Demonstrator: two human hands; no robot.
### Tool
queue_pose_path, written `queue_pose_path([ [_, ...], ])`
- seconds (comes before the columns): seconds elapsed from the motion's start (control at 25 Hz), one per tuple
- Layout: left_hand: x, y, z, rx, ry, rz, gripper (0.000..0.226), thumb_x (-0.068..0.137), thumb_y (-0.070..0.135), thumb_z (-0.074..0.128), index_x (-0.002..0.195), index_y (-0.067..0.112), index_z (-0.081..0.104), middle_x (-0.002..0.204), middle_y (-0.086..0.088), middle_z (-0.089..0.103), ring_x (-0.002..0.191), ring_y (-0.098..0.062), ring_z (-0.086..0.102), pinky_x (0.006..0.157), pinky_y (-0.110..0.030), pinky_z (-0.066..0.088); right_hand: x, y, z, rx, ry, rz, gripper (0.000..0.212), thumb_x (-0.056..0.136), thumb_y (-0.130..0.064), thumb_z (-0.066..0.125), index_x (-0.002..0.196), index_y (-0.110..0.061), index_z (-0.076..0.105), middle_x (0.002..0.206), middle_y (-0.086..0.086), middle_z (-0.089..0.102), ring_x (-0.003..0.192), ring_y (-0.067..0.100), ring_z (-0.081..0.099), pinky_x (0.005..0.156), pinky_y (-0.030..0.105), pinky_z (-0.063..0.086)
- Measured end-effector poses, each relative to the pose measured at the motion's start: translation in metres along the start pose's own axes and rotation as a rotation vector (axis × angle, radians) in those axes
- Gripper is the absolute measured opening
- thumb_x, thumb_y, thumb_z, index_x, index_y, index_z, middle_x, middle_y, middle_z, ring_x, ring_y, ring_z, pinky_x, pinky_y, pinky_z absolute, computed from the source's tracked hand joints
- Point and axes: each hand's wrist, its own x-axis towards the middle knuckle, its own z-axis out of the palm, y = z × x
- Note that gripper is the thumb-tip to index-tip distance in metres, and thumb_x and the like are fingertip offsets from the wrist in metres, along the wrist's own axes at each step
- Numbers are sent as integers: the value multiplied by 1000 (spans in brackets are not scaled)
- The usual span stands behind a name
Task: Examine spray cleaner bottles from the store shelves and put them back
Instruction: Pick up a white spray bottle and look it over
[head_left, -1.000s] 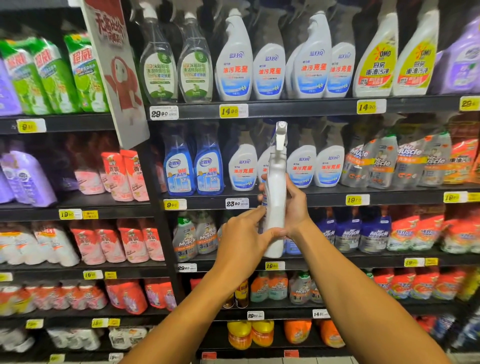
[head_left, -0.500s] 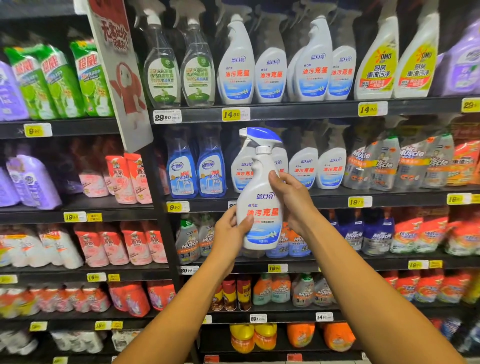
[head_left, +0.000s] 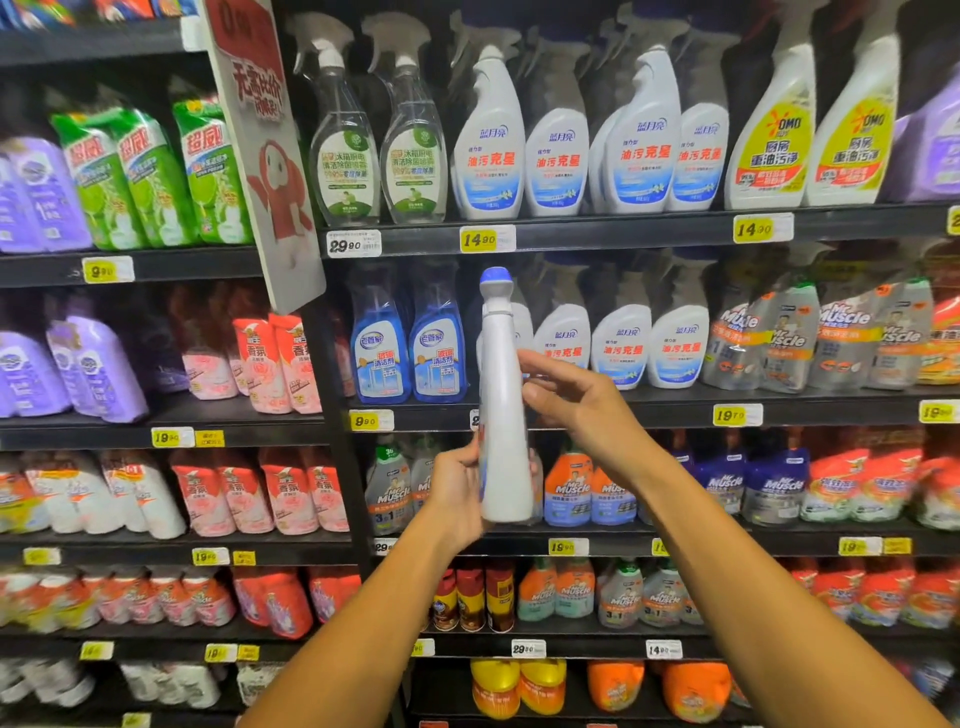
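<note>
I hold a white spray cleaner bottle (head_left: 501, 415) with a blue trigger head upright in front of the shelves, its narrow side turned toward me. My left hand (head_left: 460, 493) grips the bottle's lower part from the left. My right hand (head_left: 576, 410) is at the bottle's middle on the right, with loosely bent fingers and only the index fingertip and thumb tip touching its edge. Matching white bottles (head_left: 621, 348) stand in a row on the middle shelf (head_left: 675, 408) just behind.
Blue glass-cleaner bottles (head_left: 408, 353) stand left of that row, grey Mr Muscle bottles (head_left: 779, 338) to the right. The top shelf (head_left: 597, 231) carries more white spray bottles (head_left: 491, 150). A hanging sign (head_left: 265, 156) juts out at the left. Refill pouches fill the left bay.
The bottle has turned from label-front to edge-on. My right hand has loosened from the neck to a fingertip touch at the middle; my left hand now grips lower down.
</note>
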Motion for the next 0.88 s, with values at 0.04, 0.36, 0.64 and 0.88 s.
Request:
queue_pose_path([
  [0.04,-1,0,2,0,-44,-13,28,85,18,48,102,2,64,76,-18,68,63,-29,68,58,-36,57,-1,-2,4,-49,11,-35,42,94,-12,66,134,-22,62,133,-3,63,122,15,59,103,45,51],
  [0.36,6,3,-9,30,-50,-3,33,73,25,54,92,3,69,75,-14,63,60,-28,63,57,-35,53,-10,-12,20,-129,1,-141,46,92,-11,66,137,-17,58,134,2,56,124,12,54,104,43,49],
  [0.64,-1,6,-17,16,38,55,36,100,30,43,104,6,69,91,-15,71,80,-30,70,68,-40,57,-16,-4,16,-37,24,-124,35,93,-12,65,126,-21,65,125,-10,68,120,3,60,101,26,51],
  [0.88,-19,12,-10,219,109,294,27,104,24,39,112,13,62,103,-8,76,92,-23,74,74,-41,60,-28,23,17,197,49,3,31,87,-23,67,117,-25,67,106,-11,76,100,12,72,72,21,57],
])
